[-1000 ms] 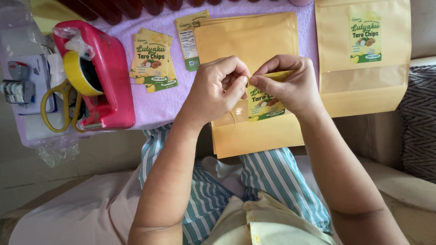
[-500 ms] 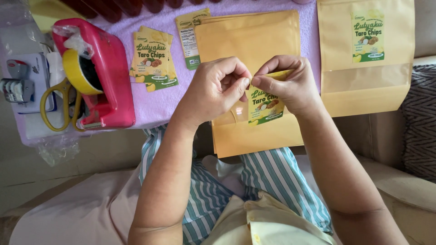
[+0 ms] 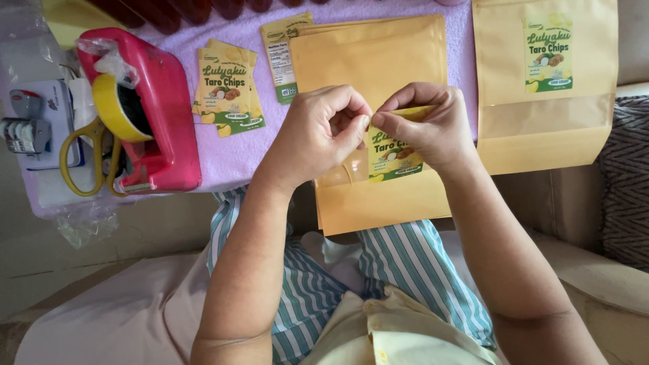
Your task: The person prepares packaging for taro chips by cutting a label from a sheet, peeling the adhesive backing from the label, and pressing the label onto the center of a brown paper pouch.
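Both my hands meet over a plain kraft pouch (image 3: 378, 61) lying on the lilac table cover. My right hand (image 3: 422, 125) pinches the top of a yellow-green sticker label (image 3: 391, 152). My left hand (image 3: 318, 132) pinches the same label's top edge with thumb and forefinger, and a clear backing strip (image 3: 341, 172) hangs below it. The label hangs upright just above the pouch front; whether it touches the pouch I cannot tell.
A small stack of the same labels (image 3: 228, 84) and a back label (image 3: 282, 57) lie to the left. A red tape dispenser (image 3: 152, 108) with a yellow roll, yellow-handled scissors (image 3: 84, 159) and a stamp (image 3: 27, 128) sit far left. A labelled pouch (image 3: 541, 122) lies at right.
My fingers have shifted slightly on the label's top edge; the hands and the label stay in nearly the same place above the pouch.
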